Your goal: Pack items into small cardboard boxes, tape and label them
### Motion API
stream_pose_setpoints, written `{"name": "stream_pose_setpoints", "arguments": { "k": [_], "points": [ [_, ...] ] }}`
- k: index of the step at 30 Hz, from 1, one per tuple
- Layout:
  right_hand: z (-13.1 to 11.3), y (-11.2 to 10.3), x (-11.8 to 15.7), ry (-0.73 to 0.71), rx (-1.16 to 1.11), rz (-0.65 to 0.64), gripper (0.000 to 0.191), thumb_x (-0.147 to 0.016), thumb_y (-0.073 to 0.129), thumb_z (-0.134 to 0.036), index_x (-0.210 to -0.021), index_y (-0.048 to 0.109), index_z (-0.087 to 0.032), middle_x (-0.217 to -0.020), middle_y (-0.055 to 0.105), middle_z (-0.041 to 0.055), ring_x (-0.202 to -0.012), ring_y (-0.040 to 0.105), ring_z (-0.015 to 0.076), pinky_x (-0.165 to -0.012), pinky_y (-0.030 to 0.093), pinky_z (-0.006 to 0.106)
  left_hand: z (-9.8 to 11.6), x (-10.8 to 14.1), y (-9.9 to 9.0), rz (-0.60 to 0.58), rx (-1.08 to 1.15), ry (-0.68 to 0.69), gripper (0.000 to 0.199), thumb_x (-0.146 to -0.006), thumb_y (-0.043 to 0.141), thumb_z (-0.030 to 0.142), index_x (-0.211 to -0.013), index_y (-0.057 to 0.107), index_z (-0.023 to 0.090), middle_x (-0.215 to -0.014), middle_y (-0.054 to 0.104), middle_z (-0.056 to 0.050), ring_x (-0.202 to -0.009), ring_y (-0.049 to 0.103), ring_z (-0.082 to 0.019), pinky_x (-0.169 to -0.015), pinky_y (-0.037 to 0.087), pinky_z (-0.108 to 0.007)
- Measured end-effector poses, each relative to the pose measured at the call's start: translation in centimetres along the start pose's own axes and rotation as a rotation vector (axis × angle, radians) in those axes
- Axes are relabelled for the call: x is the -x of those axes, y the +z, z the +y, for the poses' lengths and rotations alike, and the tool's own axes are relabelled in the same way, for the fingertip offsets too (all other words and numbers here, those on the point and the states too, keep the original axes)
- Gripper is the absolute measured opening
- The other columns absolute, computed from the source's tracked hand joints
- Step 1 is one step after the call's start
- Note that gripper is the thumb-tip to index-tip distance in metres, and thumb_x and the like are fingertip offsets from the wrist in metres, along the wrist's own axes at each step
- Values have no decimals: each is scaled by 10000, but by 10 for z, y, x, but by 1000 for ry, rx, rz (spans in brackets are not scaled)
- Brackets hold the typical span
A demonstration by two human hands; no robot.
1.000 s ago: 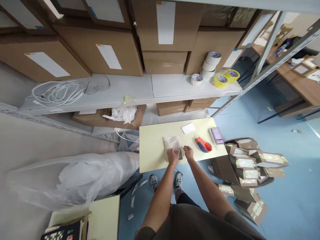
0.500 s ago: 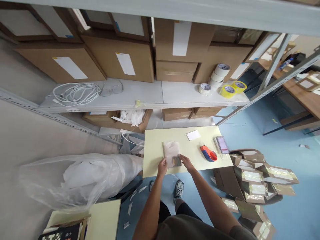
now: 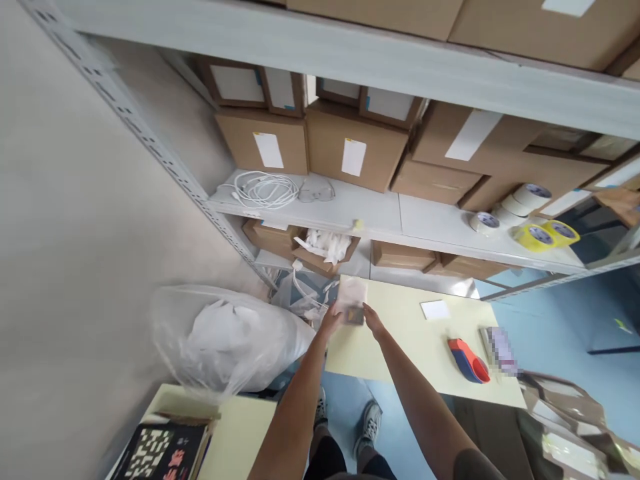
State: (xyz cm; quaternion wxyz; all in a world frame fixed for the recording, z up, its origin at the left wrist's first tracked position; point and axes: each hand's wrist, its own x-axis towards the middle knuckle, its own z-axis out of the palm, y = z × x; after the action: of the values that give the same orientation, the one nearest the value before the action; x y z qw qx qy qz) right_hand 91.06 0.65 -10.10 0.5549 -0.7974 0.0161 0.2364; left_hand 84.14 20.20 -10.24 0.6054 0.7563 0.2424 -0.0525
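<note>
A pale, translucent packing pouch [image 3: 352, 291] is between my two hands at the left end of the cream table. A small dark flat item with an orange patch [image 3: 355, 315] shows at its near end; its kind is too small to tell. My left hand [image 3: 332, 321] grips the pouch's left edge, fingers closed. On the opposite edge, my right hand [image 3: 373, 319] pinches the pouch near the dark item. To the right on the table [image 3: 395, 347] lie a white card [image 3: 435, 309], a red and blue tape dispenser [image 3: 469, 361] and a pixelated flat item [image 3: 501, 350].
Shelves ahead hold cardboard boxes [image 3: 356, 147], a coiled white cable [image 3: 265, 191] and tape rolls [image 3: 533, 200]. A large clear bag of white material [image 3: 225, 337] stands left. Books [image 3: 160, 450] lie on a lower left table. Flattened cartons [image 3: 570, 427] fill the right floor side.
My hands have carried the pouch leftward and away from me, to the table's far left corner. My head view has turned left, so the shelf and table appear further right.
</note>
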Motion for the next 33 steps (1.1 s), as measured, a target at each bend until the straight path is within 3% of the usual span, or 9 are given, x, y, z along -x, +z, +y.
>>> {"name": "stream_pose_setpoints", "arguments": {
  "k": [2, 6, 9, 13, 19, 24, 29, 33],
  "points": [
    [-4, 9, 3, 55, 24, 61, 692, -789, 680, -654, -1296, 727, -185, -1276, 753, 174, -1263, 664, 400, -1067, 517, 578, -7, 22, -15, 29, 21, 24, 534, -876, 630, 265, -1403, 636, 181, -1572, 578, -124, -1511, 472, -288, -1252, 369, -425],
    [9, 4, 34, -99, 96, 67, 677, -758, 658, -596, -1320, 710, -223, -1411, 695, 154, -1398, 585, 388, -1151, 468, 550, -29, 87, -29, 79, 97, -6, 583, -872, 606, 368, -1447, 628, 270, -1556, 597, -110, -1416, 583, -317, -1195, 445, -489],
    [22, -12, 65, -187, 137, -10, 642, -741, 630, -540, -1317, 718, -271, -1447, 678, 124, -1388, 600, 376, -1112, 513, 537, -34, 133, -23, 140, 82, -69, 606, -843, 609, 470, -1442, 631, 386, -1557, 604, -45, -1433, 563, -342, -1162, 475, -515],
    [22, -34, 99, -258, 170, -106, 627, -755, 620, -527, -1340, 716, -322, -1460, 672, 99, -1385, 610, 362, -1061, 564, 516, -15, 174, -7, 240, 153, -68, 587, -820, 589, 574, -1390, 665, 457, -1527, 631, -28, -1442, 548, -314, -1154, 477, -454],
    [-3, -46, 139, -358, 123, -250, 670, -821, 623, -588, -1428, 664, -307, -1536, 612, 110, -1440, 557, 359, -1076, 558, 499, 19, 233, 7, 403, 143, 12, 655, -910, 538, 628, -1456, 648, 283, -1554, 597, -113, -1439, 562, -331, -1190, 471, -476],
    [-20, -46, 173, -395, 83, -449, 725, -853, 609, -648, -1478, 621, -279, -1554, 590, 132, -1434, 557, 367, -1067, 561, 495, 33, 317, 20, 564, 91, -24, 612, -947, 571, 598, -1455, 652, 265, -1543, 609, -106, -1436, 560, -308, -1163, 494, -432],
    [-42, -12, 221, -464, 102, -666, 759, -841, 649, -666, -1475, 624, -249, -1554, 589, 134, -1433, 553, 363, -1145, 498, 510, 22, 421, 16, 806, 210, -8, 638, -917, 641, 605, -1425, 671, 221, -1538, 603, -144, -1432, 552, -324, -1197, 450, -497],
    [-55, 43, 277, -553, 121, -877, 758, -846, 663, -670, -1480, 623, -257, -1585, 556, 134, -1470, 512, 352, -1131, 508, 506, -19, 513, 0, 1019, 347, -69, 666, -883, 697, 608, -1425, 671, 221, -1548, 594, -147, -1411, 570, -331, -1181, 459, -485]
  ]
}}
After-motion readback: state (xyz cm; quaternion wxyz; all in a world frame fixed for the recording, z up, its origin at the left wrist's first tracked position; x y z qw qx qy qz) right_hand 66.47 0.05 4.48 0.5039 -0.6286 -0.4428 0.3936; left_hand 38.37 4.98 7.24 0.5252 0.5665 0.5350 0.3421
